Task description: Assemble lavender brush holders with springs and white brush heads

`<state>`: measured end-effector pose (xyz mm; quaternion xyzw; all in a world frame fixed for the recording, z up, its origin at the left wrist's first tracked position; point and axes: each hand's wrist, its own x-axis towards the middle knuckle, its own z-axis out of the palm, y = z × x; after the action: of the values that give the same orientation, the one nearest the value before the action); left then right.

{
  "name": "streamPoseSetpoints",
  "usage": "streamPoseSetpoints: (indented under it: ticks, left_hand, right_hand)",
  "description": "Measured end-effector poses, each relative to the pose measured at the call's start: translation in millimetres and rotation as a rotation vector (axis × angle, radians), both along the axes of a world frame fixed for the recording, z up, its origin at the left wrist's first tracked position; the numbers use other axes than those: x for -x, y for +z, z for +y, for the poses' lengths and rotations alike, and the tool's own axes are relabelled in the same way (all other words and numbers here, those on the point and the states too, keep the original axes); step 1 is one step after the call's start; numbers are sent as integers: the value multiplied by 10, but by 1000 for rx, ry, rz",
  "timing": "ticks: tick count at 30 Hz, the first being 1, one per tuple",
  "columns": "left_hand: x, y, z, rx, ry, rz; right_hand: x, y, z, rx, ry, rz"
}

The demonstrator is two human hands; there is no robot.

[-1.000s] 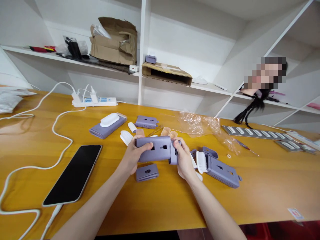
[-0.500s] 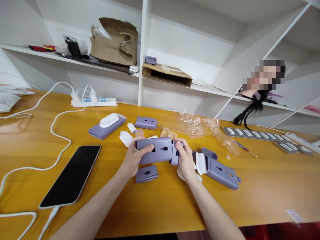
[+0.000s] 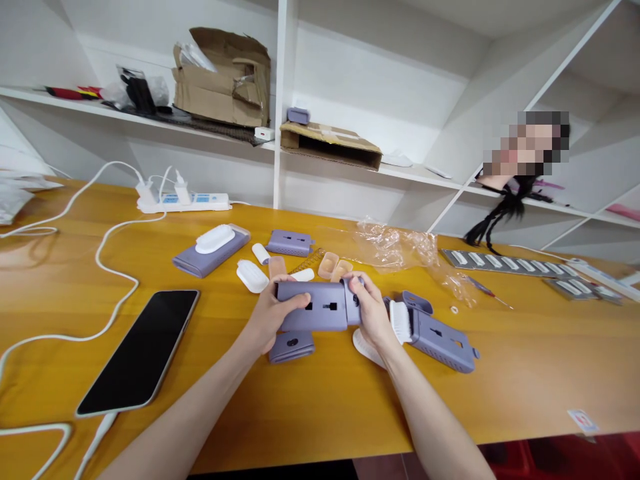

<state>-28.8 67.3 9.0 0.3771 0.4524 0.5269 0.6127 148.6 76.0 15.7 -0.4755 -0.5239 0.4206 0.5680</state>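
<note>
My left hand (image 3: 270, 313) is closed around the left end of a purple plastic case (image 3: 320, 317) with two dark slots, its thumb pressed on the top face. My right hand (image 3: 371, 308) grips a purple end cap (image 3: 353, 300) that sits against the right end of the case. Just below lies a smaller purple piece (image 3: 292, 347) with a dark oval. A white brush piece (image 3: 369, 347) shows partly under my right hand. To the right are a white bristle brush (image 3: 401, 321) and another slotted purple case (image 3: 443, 341).
Behind my hands lie peach-coloured cups (image 3: 328, 265), a spring (image 3: 313, 257), white lids (image 3: 252, 276) and crinkled clear plastic (image 3: 395, 247). A black-screened phone (image 3: 143, 353) on a white cable lies left. A power strip (image 3: 210, 202) and a screwdriver (image 3: 487, 293) are farther back.
My right hand has brought the end cap into line with the case, against its right end; before, it was tilted. My left hand keeps its hold. The view has shifted slightly.
</note>
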Motion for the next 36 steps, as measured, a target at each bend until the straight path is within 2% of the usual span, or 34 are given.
streamPoseSetpoints:
  ticks: [14,20,25,28,36]
  left_hand:
    - [23,8,35,17,51,-4]
    - [-9,24,11,16,115,-18]
    - [-35,22,-27,40,74,-40]
    - [-50,1,-43,35,79,-54]
    - [-58,-44,-70,2,113,-42]
  right_hand:
    - [38,52,-62,-7,47,-37]
    - [89,15,-66,4,0,47]
    - [75,-33,-66,29,-20,25]
    - [62,-90,-52,18,-71,24]
    - [81,-139,-57,-47,-81,-26]
